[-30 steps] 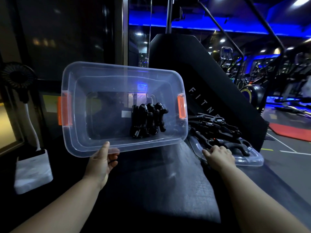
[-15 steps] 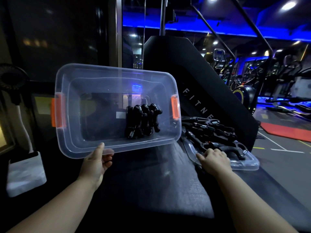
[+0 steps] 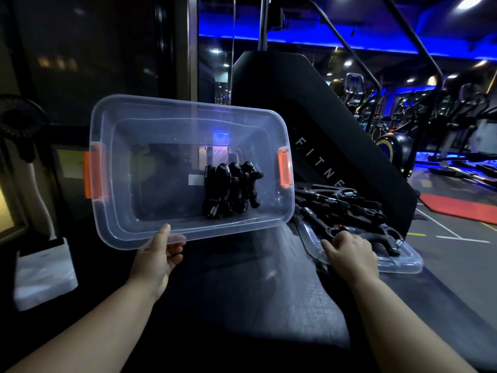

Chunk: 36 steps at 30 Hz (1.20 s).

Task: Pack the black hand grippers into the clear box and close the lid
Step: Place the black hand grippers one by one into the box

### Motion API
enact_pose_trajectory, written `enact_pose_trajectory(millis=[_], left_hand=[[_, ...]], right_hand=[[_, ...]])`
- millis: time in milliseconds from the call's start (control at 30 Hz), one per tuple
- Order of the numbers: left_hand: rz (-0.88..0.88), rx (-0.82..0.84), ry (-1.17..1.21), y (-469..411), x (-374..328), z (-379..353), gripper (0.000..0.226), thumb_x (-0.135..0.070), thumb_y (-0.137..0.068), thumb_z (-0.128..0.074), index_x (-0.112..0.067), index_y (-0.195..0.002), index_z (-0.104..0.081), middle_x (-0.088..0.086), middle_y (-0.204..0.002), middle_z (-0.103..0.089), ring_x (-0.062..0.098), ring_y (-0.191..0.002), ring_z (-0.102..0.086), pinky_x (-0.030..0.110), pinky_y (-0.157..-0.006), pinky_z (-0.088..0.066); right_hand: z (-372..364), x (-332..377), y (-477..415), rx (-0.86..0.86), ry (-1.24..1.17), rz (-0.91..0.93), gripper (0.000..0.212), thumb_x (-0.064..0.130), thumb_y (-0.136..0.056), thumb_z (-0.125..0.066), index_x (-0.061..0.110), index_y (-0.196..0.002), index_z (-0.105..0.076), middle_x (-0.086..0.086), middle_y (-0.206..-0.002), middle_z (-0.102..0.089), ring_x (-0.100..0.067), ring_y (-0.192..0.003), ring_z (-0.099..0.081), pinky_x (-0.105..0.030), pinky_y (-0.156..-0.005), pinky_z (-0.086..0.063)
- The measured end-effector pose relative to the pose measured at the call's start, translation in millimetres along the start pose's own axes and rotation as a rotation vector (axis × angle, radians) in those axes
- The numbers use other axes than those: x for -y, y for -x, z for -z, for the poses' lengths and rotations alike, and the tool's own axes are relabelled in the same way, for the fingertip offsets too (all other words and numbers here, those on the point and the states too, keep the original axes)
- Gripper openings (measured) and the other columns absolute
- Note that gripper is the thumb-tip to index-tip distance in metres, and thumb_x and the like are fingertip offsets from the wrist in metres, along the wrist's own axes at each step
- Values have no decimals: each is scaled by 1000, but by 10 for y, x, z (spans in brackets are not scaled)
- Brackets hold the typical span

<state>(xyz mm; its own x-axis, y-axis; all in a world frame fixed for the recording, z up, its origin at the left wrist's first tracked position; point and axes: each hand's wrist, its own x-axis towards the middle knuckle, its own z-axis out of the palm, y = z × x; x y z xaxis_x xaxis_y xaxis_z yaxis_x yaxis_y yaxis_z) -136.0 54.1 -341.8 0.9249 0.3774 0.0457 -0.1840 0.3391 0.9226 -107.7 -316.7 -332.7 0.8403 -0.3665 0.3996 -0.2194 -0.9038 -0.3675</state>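
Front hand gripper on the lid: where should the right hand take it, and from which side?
Probably by its curved handle, from above and the near side: the front hand gripper lies flat on the lid, its spring to the right, with others piled behind it. The right hand is beside it.

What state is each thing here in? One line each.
clear box, lidless, tipped toward the viewer.
left hand, grips the box's near rim.
packed hand grippers, side by side in the box.
lid, off, lying flat.
loose hand grippers, piled on the lid.
right hand, on that pile; grasp hidden.
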Motion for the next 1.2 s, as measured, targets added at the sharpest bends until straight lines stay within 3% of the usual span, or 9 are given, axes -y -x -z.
enact_pose_trajectory(millis=[167,400,700,967,1200], left_hand=[[1,8,0,-17,6,3,38,-38,-94,-49,-8,-77,-66,2,-77,-66,11,-73,-56,27,-65,-44],[2,8,5,-22,13,3,38,-38,-94,-50,-9,-76,-66,1,-75,-66,11,-72,-56,27,-65,-45],[8,7,-7,-41,20,14,39,-40,-93,-51,-9,-76,-67,1,-74,-68,12,-73,-57,27,-65,-46],[3,5,-11,-35,23,11,38,-39,-94,-50,-9,-77,-67,1,-75,-68,12,-73,-57,27,-65,-45],[-7,7,-20,-6,1,-7,38,-38,-95,-48,-9,-76,-65,2,-76,-67,13,-73,-56,28,-66,-45]], right_hand=[[31,36,-128,-129,38,50,36,48,-86,-55,24,-114,-58,-3,-123,-52,-26,-121,-36,-42,-93,-34],[-96,-16,-293,100,65,-67,53,49,-90,-48,31,-139,-39,-2,-153,-27,-22,-142,-16,-49,-106,-24],[-71,-18,-221,46,127,-56,51,59,-88,-46,35,-133,-46,-4,-144,-36,-27,-131,-28,-47,-99,-33],[-5,-38,-72,-16,36,-39,44,49,-87,-53,27,-125,-53,-5,-133,-42,-26,-126,-34,-46,-95,-34],[-9,-40,-92,-68,-41,-79,43,46,-89,-52,25,-126,-51,-5,-136,-40,-27,-127,-31,-50,-98,-32]])
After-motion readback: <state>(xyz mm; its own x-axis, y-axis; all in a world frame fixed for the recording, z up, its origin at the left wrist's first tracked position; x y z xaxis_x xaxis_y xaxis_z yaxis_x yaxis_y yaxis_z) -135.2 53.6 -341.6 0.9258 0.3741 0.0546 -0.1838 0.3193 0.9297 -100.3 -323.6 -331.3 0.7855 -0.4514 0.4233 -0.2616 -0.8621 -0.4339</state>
